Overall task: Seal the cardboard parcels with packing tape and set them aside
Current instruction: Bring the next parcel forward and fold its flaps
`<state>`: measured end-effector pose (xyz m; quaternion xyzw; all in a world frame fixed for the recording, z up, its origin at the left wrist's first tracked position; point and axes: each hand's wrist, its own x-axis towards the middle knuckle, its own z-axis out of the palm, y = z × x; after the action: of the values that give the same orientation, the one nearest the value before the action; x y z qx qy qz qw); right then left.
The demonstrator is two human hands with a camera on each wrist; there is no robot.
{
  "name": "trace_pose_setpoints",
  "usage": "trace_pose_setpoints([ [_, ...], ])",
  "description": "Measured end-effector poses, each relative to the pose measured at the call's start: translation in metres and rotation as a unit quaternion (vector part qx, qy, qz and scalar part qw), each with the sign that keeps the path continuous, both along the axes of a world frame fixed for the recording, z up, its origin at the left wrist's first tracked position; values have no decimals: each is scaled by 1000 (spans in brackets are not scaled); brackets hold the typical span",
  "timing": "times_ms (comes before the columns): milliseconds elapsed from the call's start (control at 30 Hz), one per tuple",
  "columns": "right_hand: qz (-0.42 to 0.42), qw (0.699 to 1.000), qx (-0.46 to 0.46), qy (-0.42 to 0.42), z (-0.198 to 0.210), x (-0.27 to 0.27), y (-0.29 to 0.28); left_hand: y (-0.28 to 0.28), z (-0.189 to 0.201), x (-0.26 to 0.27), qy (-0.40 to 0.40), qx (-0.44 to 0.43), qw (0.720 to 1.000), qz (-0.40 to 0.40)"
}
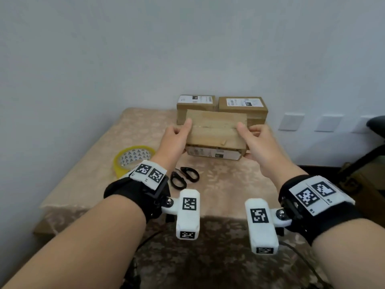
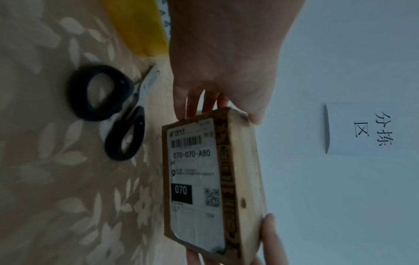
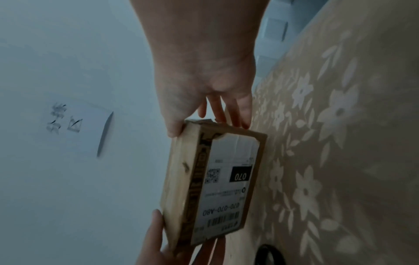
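Two hands' grip clamps parcel (image 1: 215, 133) ends, left hand (image 1: 176, 135), right hand (image 1: 257, 140), above table (image 1: 229, 176).

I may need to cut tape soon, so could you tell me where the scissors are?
In the head view the scissors lie on the table, just right of the left wrist, near the tape roll.

Black wristbands (image 1: 133, 191), white coded marker blocks (image 1: 188, 213)
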<state>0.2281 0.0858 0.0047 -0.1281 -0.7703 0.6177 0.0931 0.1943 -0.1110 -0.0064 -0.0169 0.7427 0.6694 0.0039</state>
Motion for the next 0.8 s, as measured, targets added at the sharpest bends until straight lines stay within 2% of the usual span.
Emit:
trace_pose_setpoints([
  [233, 6, 1000, 11, 1, -6, -4, -4, -3, 1, 3, 40, -58, 996, -49],
  [400, 5, 1000, 14, -1, -9, -3, -7, -3, 2, 7, 61, -43, 996, -46],
  [533, 21, 999, -11, -40, -14, 0, -2, -9, 0, 8, 9, -28, 994, -104],
  [633, 20, 996, -45, -71, -16, 5, 3, -10, 0, 10, -31, -54, 990, -130],
  [800, 8, 999, 40, -18, -20, 5, 9, -7, 0, 9, 1, -92, 991, -99],
])
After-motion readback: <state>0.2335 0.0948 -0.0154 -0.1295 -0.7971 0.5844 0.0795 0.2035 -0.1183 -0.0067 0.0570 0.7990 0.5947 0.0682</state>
